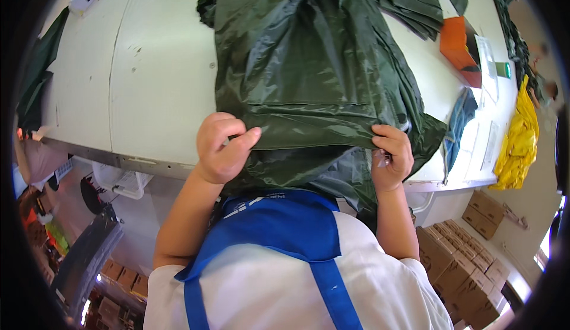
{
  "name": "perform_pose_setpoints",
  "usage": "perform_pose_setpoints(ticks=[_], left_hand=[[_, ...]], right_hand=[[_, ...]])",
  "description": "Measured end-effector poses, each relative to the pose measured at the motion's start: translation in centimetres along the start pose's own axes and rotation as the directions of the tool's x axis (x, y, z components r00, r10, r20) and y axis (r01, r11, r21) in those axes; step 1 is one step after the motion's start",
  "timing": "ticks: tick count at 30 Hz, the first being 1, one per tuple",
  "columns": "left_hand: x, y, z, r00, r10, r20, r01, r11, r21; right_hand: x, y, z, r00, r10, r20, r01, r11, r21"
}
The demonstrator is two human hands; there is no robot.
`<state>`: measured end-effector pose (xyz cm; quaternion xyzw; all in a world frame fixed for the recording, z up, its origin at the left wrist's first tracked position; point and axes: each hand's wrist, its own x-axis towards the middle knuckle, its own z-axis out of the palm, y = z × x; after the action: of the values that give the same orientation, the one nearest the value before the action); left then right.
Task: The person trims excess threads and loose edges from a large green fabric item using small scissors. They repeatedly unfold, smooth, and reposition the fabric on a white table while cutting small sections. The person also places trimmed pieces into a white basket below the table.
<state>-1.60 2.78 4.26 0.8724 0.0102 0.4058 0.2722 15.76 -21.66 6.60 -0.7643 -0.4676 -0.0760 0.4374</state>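
Note:
A dark green, shiny waterproof garment (303,75) lies across the white table and hangs over its near edge against my blue apron. Between my hands a folded strip (312,133) of it is stretched nearly straight from left to right. My left hand (224,146) pinches the strip's left end between thumb and forefinger. At the right end, my right hand (393,152) grips the same strip, with fingers bent. A small, clear, shiny bit (385,159) shows at the right palm, too small to name.
More green pieces (409,0) lie at the far right, near an orange box (458,48). Blue cloth (460,122) and yellow material (518,143) hang at the right edge. Cardboard boxes (463,265) are stacked below. Dark green cloth (41,75) and another person's arm (22,161) are at left.

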Motion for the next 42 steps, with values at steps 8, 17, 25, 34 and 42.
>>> perform_pose_setpoints(ticks=[8,17,25,34,42], left_hand=[[1.6,1.3,-0.2,0.975,-0.103,0.195,0.057,0.971,0.231],[6.4,4.5,7.1,0.979,0.099,0.18,-0.068,0.983,-0.171],[5.8,4.4,7.5,0.982,0.16,0.105,-0.131,0.962,-0.237],[5.9,4.4,7.4,0.981,0.158,0.114,-0.125,0.96,-0.25],[5.4,4.1,7.2,0.981,0.127,0.143,-0.087,0.962,-0.258]], right_hand=[[0.2,-1.3,0.4,0.998,-0.055,-0.017,0.055,0.998,0.039],[1.1,-4.1,0.0,0.875,0.479,0.075,-0.467,0.792,0.393],[2.4,-2.6,-2.9,0.886,0.45,0.116,-0.447,0.893,-0.05],[3.1,-2.8,-2.5,0.893,0.42,0.164,-0.403,0.906,-0.125],[2.3,-1.6,-2.2,0.887,0.433,0.162,-0.444,0.895,0.035]])
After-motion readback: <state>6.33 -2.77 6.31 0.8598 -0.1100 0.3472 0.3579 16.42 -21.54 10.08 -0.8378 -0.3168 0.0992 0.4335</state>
